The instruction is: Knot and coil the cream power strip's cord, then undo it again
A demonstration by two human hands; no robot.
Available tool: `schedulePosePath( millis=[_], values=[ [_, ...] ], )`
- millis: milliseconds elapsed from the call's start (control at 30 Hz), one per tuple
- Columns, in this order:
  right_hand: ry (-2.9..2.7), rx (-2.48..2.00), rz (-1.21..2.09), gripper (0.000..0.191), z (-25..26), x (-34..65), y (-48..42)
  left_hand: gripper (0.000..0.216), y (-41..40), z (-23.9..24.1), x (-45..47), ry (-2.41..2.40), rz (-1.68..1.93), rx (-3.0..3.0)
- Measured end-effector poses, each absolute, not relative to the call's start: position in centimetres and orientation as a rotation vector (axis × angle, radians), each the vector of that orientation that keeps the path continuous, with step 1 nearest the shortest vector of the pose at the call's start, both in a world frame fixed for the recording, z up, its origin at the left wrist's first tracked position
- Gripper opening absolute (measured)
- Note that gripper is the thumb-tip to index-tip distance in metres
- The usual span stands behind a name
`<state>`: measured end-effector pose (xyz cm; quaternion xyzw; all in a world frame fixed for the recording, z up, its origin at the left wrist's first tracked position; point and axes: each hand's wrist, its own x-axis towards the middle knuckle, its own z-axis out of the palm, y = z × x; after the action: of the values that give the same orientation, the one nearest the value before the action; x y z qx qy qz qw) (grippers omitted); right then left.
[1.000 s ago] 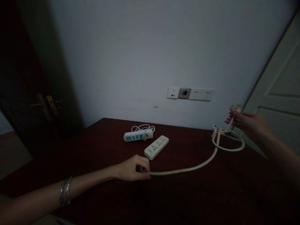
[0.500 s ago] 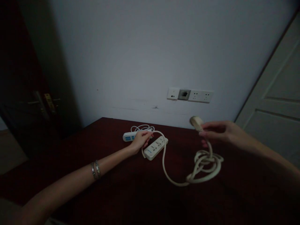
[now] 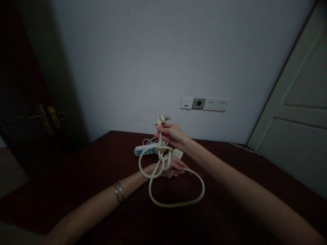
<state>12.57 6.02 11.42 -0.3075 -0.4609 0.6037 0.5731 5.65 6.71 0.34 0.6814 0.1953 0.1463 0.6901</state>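
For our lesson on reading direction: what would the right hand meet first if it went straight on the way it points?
Probably the pale wall, beyond the plug the right hand holds; depth is unclear.

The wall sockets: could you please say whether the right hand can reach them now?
Probably yes: nothing visible stands between the right hand and the wall sockets, though its grip holds the plug.

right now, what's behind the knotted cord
Behind the cord: parts of the left hand and blue-socketed strip. Loops partly cover the strip's right end, so its details there cannot be seen.
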Motion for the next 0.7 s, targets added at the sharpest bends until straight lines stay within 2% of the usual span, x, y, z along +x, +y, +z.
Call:
schedulePosePath(
  millis=[67, 167, 333, 533, 700],
  values=[
    [-0.990, -0.703, 1.160, 0.014, 11.2, 14.7, 8.5, 0.024, 6.8, 0.4, 5.1, 0.352, 0.272, 1.522],
    [-0.863, -0.700, 0.958, 0.020, 10.0, 18.9, 11.2, 0.025, 7.3, 0.2, 4.3, 0.247, 0.279, 1.495],
    [-0.712, -0.765, 0.671, 0.031, 6.4, 25.4, 12.1, 0.025, 8.2, -0.5, 3.4, 0.174, 0.536, 1.300],
    [-0.796, -0.847, 0.573, 0.040, 2.5, 27.8, 9.0, 0.033, 8.7, -1.2, 4.1, 0.327, 0.783, 1.342],
    [-1.109, -0.898, 0.531, 0.035, 3.3, 25.5, 4.5, 0.027, 9.2, -1.4, 5.2, 0.470, 0.932, 1.567]
  ],
)
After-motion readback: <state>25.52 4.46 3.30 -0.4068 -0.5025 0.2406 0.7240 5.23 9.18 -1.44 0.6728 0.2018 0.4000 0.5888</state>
